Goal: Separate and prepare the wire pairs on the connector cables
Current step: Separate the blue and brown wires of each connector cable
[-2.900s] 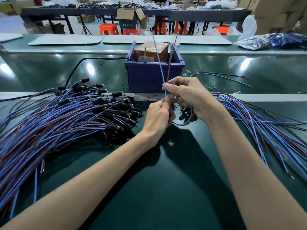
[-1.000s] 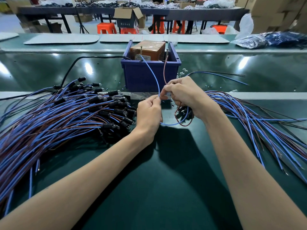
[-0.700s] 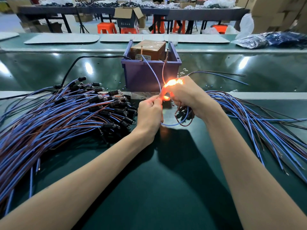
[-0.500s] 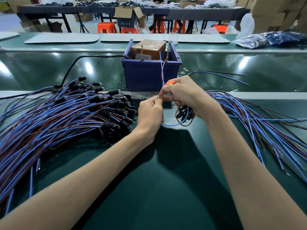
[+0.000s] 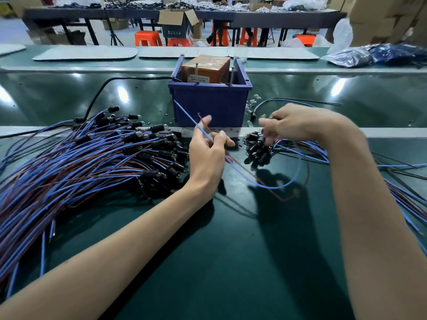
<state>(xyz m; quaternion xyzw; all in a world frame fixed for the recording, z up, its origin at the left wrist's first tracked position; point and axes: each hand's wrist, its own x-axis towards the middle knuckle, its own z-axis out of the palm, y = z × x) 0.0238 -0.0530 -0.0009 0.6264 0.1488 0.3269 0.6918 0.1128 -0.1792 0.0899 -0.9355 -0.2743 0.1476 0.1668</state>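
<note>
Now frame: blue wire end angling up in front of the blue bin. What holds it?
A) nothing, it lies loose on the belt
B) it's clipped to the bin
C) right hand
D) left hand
D: the left hand pinches the blue wire, its free end raised in front of the blue bin; the right hand is over the connector cluster to the right.
</note>
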